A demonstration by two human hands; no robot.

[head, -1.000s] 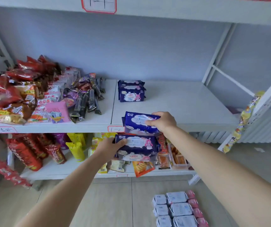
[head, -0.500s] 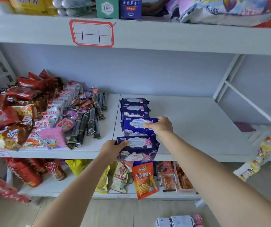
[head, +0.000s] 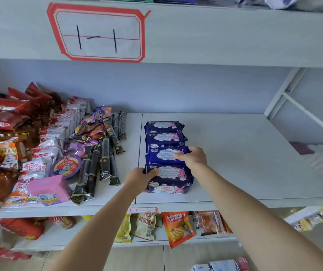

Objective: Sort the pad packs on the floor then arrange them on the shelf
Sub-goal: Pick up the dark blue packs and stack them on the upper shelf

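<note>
A row of dark blue pad packs runs front to back on the white middle shelf (head: 234,163). My left hand (head: 140,178) grips the left end of the front pack (head: 171,179), which sits on the shelf near its front edge. My right hand (head: 192,157) holds the right end of the pack behind it (head: 165,156). Two more blue packs (head: 164,132) stand behind those, toward the back wall. White and pink pad packs (head: 223,266) lie on the floor at the bottom of the view.
Snack bags, dark wrapped bars (head: 98,153) and a pink box (head: 47,189) crowd the shelf's left half. The right half is bare. A labelled upper shelf (head: 98,32) hangs overhead. More snack bags (head: 178,227) fill the lower shelf. A strip of yellow sachets (head: 317,216) hangs at right.
Both hands moved forward and down onto the shelf, carrying their blue packs. The packs now sit in line behind one another in front of the two earlier ones.
</note>
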